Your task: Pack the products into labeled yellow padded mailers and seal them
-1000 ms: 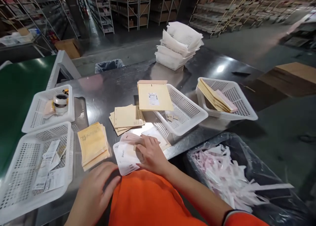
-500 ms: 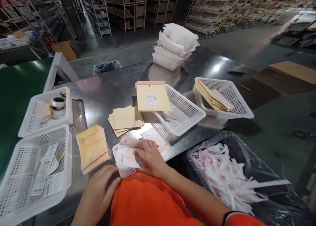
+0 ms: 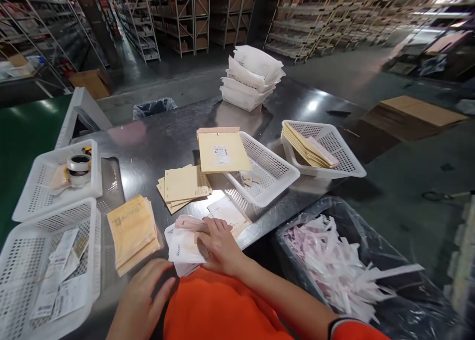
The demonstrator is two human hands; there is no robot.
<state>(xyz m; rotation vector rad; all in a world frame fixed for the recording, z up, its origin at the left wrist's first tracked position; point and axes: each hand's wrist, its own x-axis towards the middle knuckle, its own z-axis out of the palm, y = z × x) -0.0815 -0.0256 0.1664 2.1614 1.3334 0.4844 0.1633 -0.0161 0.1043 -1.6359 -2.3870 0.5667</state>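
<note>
My right hand (image 3: 221, 245) is closed over the edge of a white printed packet (image 3: 180, 253) with a pinkish folded flap. A small beige piece shows by its fingers; I cannot make out what it is. To the left, my left hand (image 3: 146, 293) is held with thumb and fingers apart, nothing in it, just beside the packet. A flat white sheet or envelope (image 3: 227, 210) lies beyond my right hand. Yellowish packets (image 3: 131, 228) are stacked left of the white ones, and kraft envelopes (image 3: 185, 184) are piled further back.
A labelled kraft envelope (image 3: 224, 157) rests across a white basket (image 3: 276, 174). Another basket (image 3: 345, 152) holds envelopes. On the left, baskets hold tape rolls (image 3: 78, 169) and paper slips (image 3: 69, 298). Stacked baskets (image 3: 245, 100) stand behind. A lined bin (image 3: 356, 211) contains pale strips.
The head view has shifted slightly, so the table and baskets sit a little lower and further left. Both hands keep nearly the same pose, the right one still on the white packet.
</note>
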